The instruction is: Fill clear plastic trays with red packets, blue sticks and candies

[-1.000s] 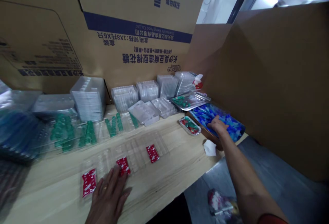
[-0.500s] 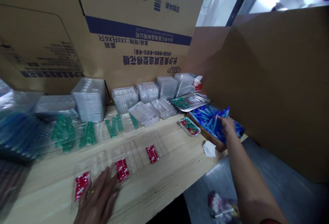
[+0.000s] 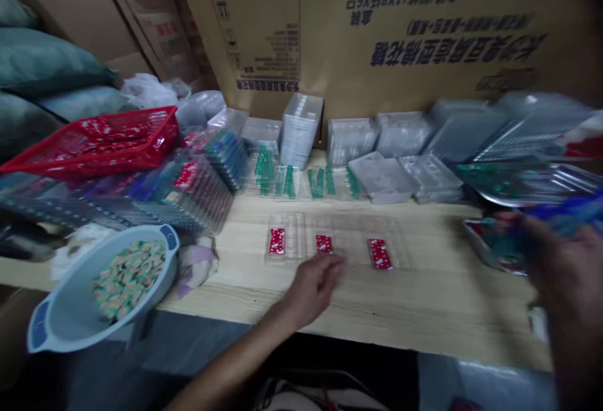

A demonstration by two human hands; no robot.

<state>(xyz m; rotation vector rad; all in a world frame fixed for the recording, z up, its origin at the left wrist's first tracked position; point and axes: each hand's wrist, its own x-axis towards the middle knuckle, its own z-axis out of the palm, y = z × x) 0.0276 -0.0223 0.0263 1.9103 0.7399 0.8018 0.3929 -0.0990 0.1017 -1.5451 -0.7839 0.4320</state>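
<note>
My left hand (image 3: 313, 288) is just in front of the middle red packet (image 3: 323, 244), its fingers curled together; what they pinch, if anything, is hidden. That packet lies in one of the clear plastic trays (image 3: 346, 266) laid in a row. Another red packet (image 3: 277, 241) lies left of it, and a third red packet (image 3: 379, 254) to the right. At the right edge, my right hand (image 3: 560, 266) is smeared by motion but closed around long blue pieces (image 3: 568, 213). It is above the table, by a small foil tray (image 3: 473, 238).
Stacked clear trays (image 3: 351, 141) and green strips (image 3: 316, 183) line the cardboard wall (image 3: 264, 21). A big metal tray (image 3: 490, 194) stands right. On the left are a red basket (image 3: 164, 137), filled trays (image 3: 207, 194) and a blue basin (image 3: 70, 317) with small packets.
The view has turned left. My right hand has come out of the box with blue pieces in it. My left hand, flat and spread before, is now curled near the middle packet.
</note>
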